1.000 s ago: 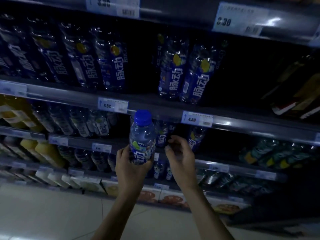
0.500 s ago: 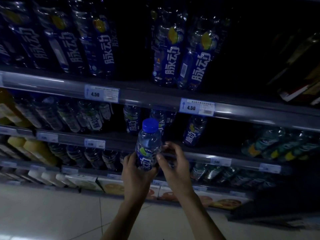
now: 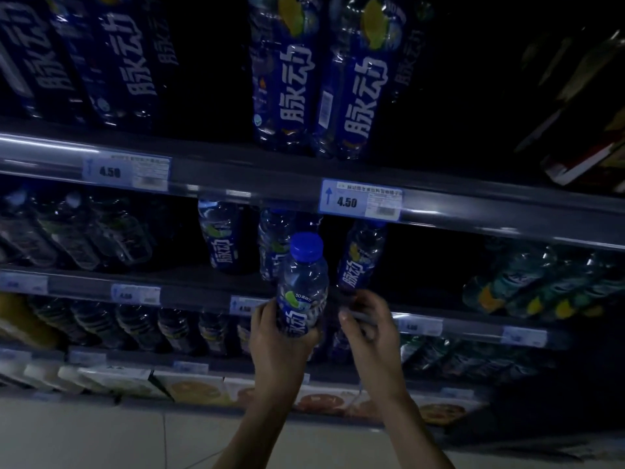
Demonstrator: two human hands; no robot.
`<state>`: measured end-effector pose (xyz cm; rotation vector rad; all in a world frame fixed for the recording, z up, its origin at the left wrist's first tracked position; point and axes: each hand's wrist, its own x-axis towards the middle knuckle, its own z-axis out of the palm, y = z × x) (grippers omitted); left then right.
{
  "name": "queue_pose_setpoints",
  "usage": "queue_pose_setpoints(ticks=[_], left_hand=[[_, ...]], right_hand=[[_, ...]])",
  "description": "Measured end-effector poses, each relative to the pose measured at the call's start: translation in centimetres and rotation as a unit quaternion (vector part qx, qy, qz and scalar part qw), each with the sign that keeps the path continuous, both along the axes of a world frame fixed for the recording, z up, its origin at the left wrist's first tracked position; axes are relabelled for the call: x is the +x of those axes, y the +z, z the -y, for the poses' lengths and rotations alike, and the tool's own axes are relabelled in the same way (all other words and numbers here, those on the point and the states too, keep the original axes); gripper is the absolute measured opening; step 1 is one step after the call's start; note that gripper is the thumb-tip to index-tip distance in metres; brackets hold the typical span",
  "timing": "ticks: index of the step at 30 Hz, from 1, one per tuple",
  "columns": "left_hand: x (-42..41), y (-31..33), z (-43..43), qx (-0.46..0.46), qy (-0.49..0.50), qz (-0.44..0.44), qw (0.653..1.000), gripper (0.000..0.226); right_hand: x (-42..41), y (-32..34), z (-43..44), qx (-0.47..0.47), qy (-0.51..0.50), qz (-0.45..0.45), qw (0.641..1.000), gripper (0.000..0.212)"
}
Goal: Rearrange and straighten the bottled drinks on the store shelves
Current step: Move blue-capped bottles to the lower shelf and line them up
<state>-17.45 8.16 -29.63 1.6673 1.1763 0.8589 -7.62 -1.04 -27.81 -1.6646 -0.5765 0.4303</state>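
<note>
Left hand (image 3: 275,343) wrapped round the lower half of a blue-capped bottle (image 3: 302,282), held upright right in front of the middle shelf (image 3: 189,292), close to the shelved bottles (image 3: 221,242) of the same brand. Right hand (image 3: 368,326) just beside it, fingers curled at the shelf's front rail, too dark to tell if gripping anything. Big bottles (image 3: 284,79) one shelf up, 4.50 tag (image 3: 360,200) on that edge, cartons (image 3: 196,387) lowest down.

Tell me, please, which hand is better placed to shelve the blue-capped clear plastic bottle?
Left hand: it grips the blue-capped clear plastic bottle upright before the grey shelf; the right hand is beside it.
</note>
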Motion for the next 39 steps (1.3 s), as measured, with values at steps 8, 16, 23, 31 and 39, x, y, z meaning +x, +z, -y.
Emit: queue_pose_setpoints(ticks=[8,16,23,31,39], left_hand=[[4.5,0.3,-0.9,0.021,0.024,0.031,0.999,0.066],[7.7,0.8,-2.4,0.013,0.044,0.046,0.998,0.072],[9.6,0.0,-2.7,0.019,0.037,0.016,0.999,0.075],[10.1,-1.1,-2.8,-0.003,0.043,0.0,0.999,0.077],[10.8,-0.7,-3.4,-0.01,0.051,0.0,0.999,0.074]], right_hand=[[5.9,-3.1,1.5,-0.003,-0.046,0.024,0.999,0.037],[9.9,-5.1,2.9,-0.047,-0.066,0.068,0.994,0.04],[10.9,-7.3,2.9,-0.123,-0.062,0.131,0.982,0.041],[10.9,-8.1,3.5,-0.152,-0.04,0.197,0.968,0.042],[11.0,-7.5,3.7,-0.165,-0.031,0.202,0.965,0.04]])
